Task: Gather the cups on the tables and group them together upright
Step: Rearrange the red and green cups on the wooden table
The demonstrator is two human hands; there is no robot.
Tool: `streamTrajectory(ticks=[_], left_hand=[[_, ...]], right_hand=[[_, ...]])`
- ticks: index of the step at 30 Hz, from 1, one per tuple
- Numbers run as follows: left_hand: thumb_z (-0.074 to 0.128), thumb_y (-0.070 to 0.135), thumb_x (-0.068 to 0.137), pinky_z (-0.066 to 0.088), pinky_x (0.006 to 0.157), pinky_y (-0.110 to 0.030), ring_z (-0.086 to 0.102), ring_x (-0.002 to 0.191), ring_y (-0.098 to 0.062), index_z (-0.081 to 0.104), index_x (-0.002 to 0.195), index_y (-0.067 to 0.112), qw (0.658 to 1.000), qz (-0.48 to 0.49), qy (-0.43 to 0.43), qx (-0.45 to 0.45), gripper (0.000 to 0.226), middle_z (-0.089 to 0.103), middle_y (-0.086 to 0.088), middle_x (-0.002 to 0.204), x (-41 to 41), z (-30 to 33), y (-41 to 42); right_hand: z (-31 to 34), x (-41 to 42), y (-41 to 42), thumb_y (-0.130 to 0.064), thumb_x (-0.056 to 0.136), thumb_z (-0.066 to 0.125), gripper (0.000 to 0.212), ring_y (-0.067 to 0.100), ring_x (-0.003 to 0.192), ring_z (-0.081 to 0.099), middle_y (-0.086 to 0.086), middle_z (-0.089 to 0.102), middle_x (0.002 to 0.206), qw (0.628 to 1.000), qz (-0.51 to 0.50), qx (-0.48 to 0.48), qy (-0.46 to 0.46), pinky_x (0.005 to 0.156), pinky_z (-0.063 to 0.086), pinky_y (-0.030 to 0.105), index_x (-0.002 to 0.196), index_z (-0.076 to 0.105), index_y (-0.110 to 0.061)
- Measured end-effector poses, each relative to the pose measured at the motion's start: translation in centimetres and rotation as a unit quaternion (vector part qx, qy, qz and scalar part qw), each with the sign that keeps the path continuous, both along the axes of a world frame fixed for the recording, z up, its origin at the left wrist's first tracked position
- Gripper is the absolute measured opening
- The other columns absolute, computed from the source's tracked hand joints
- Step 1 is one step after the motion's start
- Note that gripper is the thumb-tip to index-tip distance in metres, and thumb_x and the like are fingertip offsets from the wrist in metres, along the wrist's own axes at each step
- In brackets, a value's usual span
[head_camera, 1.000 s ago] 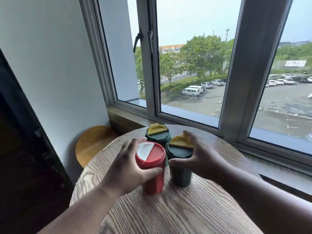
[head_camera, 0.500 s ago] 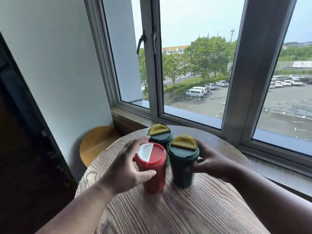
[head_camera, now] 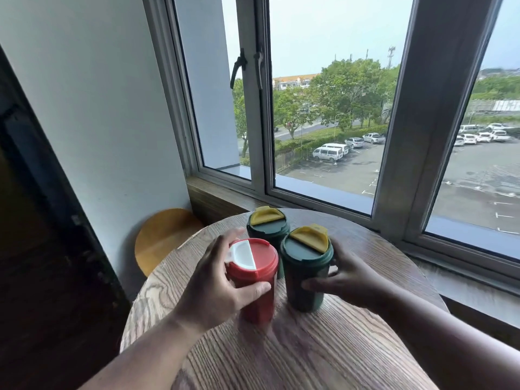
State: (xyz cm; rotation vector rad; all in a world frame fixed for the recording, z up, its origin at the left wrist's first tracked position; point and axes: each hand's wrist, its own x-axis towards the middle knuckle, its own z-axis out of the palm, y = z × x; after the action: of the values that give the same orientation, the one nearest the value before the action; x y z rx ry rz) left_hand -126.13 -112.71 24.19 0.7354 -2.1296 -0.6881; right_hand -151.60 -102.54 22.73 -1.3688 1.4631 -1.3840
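Three lidded cups stand upright close together on a round wooden table (head_camera: 323,347). A red cup (head_camera: 254,274) with a red-and-white lid is at the left, and my left hand (head_camera: 216,288) wraps around it. Beside it on the right is a dark green cup (head_camera: 305,270) with a yellow flap, gripped from its right side by my right hand (head_camera: 346,278). A second green cup (head_camera: 267,225) with a yellow flap stands just behind the two, untouched.
A window (head_camera: 323,122) with a wooden sill (head_camera: 213,195) runs behind the table. A round yellow stool seat (head_camera: 161,237) sits lower down at the left by the white wall. A dark frame fills the far left.
My right hand slid from the top of the front green cup down to its right side. The left hand keeps its hold on the red cup. The cups stay close together.
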Motion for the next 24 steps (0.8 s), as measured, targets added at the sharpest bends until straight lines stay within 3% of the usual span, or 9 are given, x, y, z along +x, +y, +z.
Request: streamTrajectory(ticks=[3,10,14,17,20,24], left_hand=[[0.088,0.060,0.055,0.058,0.089,-0.039,0.059,0.116,-0.011,0.042,0.138,0.043,1.000,0.005,0.003,-0.006,0.096,0.055,0.011,0.131,0.0,0.0,0.2],[0.083,0.067,0.052,0.053,0.093,-0.026,0.056,0.114,-0.004,0.044,0.135,0.038,0.999,0.017,-0.004,-0.034,0.097,0.054,0.013,0.127,-0.8,0.4,1.3],[0.078,0.078,0.048,0.042,0.083,-0.001,0.052,0.114,0.003,0.044,0.136,0.036,0.998,0.044,-0.006,-0.049,0.103,0.051,0.012,0.124,-1.1,0.6,1.8],[0.069,0.090,0.045,0.042,0.083,-0.008,0.054,0.111,-0.004,0.043,0.137,0.037,0.997,0.064,-0.004,-0.045,0.109,0.050,0.012,0.125,-1.4,0.7,2.1],[0.068,0.092,0.045,0.045,0.081,-0.012,0.054,0.110,-0.006,0.042,0.137,0.038,0.996,0.075,-0.013,-0.048,0.109,0.048,0.012,0.124,-1.6,0.7,2.1],[0.067,0.090,0.051,0.052,0.082,-0.021,0.055,0.110,-0.005,0.041,0.138,0.039,0.994,0.073,-0.035,-0.066,0.105,0.048,0.012,0.126,-1.4,0.8,2.2]], right_hand=[[-0.1,-0.1,0.3,-0.002,0.051,0.085,0.082,0.007,0.101,0.063,-0.001,0.068,0.114,1.000,-0.003,-0.007,-0.007,0.078,0.053,0.023,0.125,0.051,-0.018],[-0.4,-0.1,1.0,-0.005,0.051,0.086,0.080,0.008,0.097,0.063,0.000,0.070,0.108,0.999,-0.027,-0.018,-0.010,0.070,0.053,0.021,0.122,0.052,-0.019],[-0.7,0.9,1.0,-0.026,0.040,0.094,0.089,0.013,0.097,0.064,-0.003,0.068,0.106,0.994,-0.101,-0.024,0.013,0.070,0.053,0.025,0.119,0.052,-0.030],[-0.3,1.6,1.1,-0.032,0.043,0.096,0.084,0.006,0.095,0.063,-0.008,0.065,0.105,0.987,-0.153,-0.015,0.056,0.077,0.053,0.025,0.112,0.049,-0.037],[0.1,2.0,1.1,-0.041,0.043,0.095,0.092,0.004,0.099,0.059,-0.013,0.060,0.109,0.980,-0.174,-0.008,0.100,0.084,0.052,0.029,0.120,0.045,-0.034],[0.1,2.2,1.0,-0.037,0.045,0.096,0.091,0.000,0.099,0.059,-0.012,0.061,0.106,0.982,-0.157,-0.008,0.107,0.082,0.049,0.019,0.119,0.045,-0.030]])
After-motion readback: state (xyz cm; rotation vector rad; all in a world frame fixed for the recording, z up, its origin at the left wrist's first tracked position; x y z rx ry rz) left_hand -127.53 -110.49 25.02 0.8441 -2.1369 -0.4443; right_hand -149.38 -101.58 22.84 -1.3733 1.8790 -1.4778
